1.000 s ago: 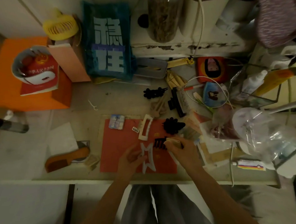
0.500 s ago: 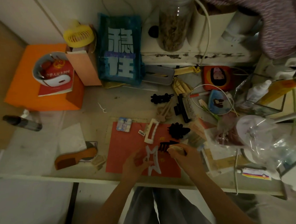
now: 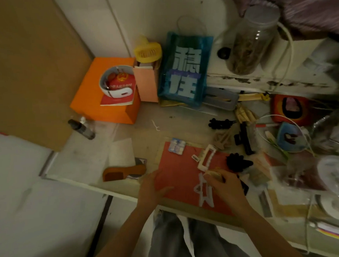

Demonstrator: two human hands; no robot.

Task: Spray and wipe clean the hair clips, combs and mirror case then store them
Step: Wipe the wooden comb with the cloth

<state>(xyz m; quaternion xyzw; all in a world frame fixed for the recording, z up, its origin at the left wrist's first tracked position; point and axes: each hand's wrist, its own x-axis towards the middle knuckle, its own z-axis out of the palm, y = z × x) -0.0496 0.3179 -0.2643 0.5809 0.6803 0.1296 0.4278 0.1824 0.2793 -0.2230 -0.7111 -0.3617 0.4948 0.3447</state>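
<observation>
On the red mat (image 3: 177, 166) lie a white star-shaped hair clip (image 3: 203, 192), a cream rectangular clip (image 3: 206, 157) and a black flower clip (image 3: 238, 162). My right hand (image 3: 226, 186) pinches a small beige wad (image 3: 214, 174) just above the star clip. My left hand (image 3: 153, 186) rests with loose fingers on the mat's left edge, holding nothing. A brown wooden comb (image 3: 124, 172) lies left of the mat. A dark spray bottle (image 3: 81, 127) lies at the far left. More black clips (image 3: 220, 123) (image 3: 245, 139) sit behind the mat.
An orange box (image 3: 98, 109) with a bowl, a pink carton (image 3: 146, 85) and a blue bag (image 3: 184, 70) stand at the back. A glass jar (image 3: 248, 43) stands on a shelf. Plastic bags, cables and small pouches crowd the right side. The desk's front edge (image 3: 119, 193) is near.
The view has swung left and down. My left hand has moved off the star clip to the mat's left edge. My right hand with the wad has shifted over the star clip.
</observation>
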